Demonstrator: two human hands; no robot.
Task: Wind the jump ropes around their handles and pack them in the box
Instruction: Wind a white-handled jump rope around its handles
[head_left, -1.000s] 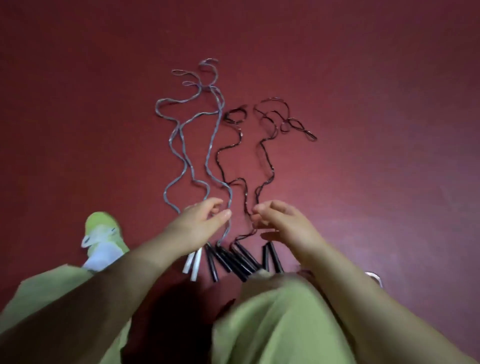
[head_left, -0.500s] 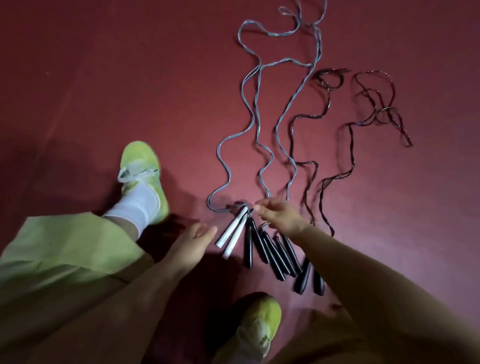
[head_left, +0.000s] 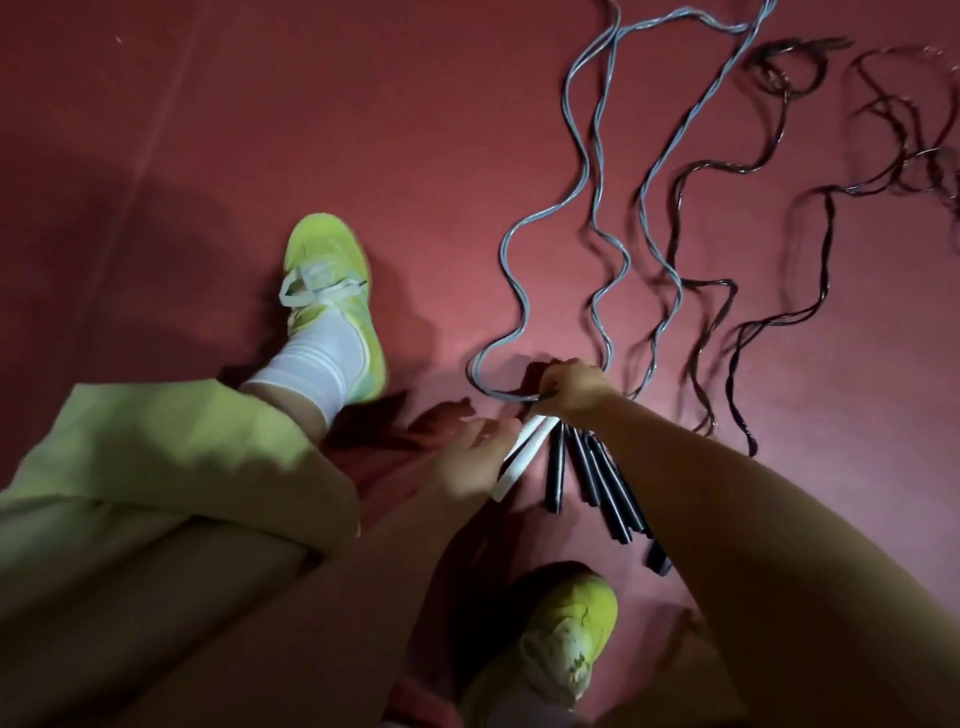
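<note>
Two white handles (head_left: 525, 451) lie side by side on the red floor, joined to a wavy grey rope (head_left: 597, 208) that runs up out of view. My left hand (head_left: 470, 460) grips these white handles from the left. At the handles' top end, my right hand (head_left: 570, 385) pinches the grey rope. Several black handles (head_left: 597, 486) fan out just to the right, partly under my right forearm. Their dark ropes (head_left: 727, 317) snake off to the upper right. No box is in view.
My two yellow-green shoes stand on the floor, one (head_left: 332, 291) left of the ropes and one (head_left: 566, 639) below the handles. A leg in light green trousers (head_left: 156, 493) fills the lower left. Bare red floor (head_left: 311, 104) spreads to the upper left.
The view has shifted down and closer. My left hand moved right onto the white handles. My right hand slid left from the black handles to the grey rope at the white handles' top.
</note>
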